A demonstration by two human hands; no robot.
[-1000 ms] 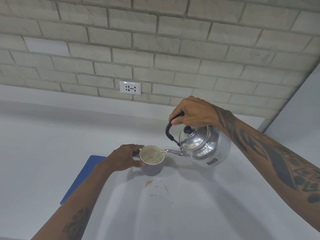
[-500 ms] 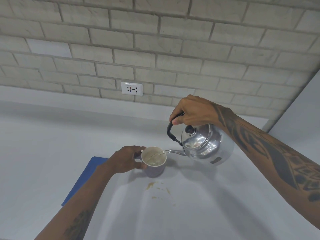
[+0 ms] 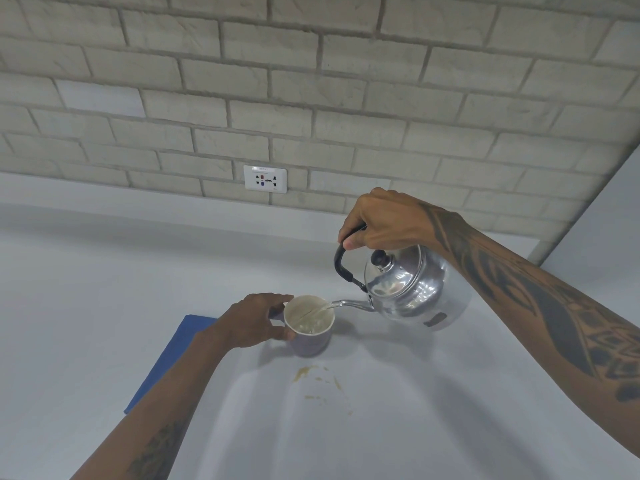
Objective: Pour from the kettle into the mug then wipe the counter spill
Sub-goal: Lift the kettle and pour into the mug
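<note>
Kettle (image 3: 412,289) — polished metal, black handle and lid knob; held tilted above the tabletop (image 3: 86,306) by the right hand (image 3: 384,223), fingers closed round the handle. Spout over the mug rim, thin stream running in; tilt and position much as half a second ago.
Mug (image 3: 310,323) — lilac outside, pale inside, standing on the tabletop; left hand (image 3: 252,322) wrapped round its side, as before.
Spill (image 3: 304,374) — brown splashes just in front of the mug, unchanged.
Blue cloth (image 3: 166,362) — flat, partly under the left forearm.
Wall socket (image 3: 265,179) — on the brick wall.
</note>
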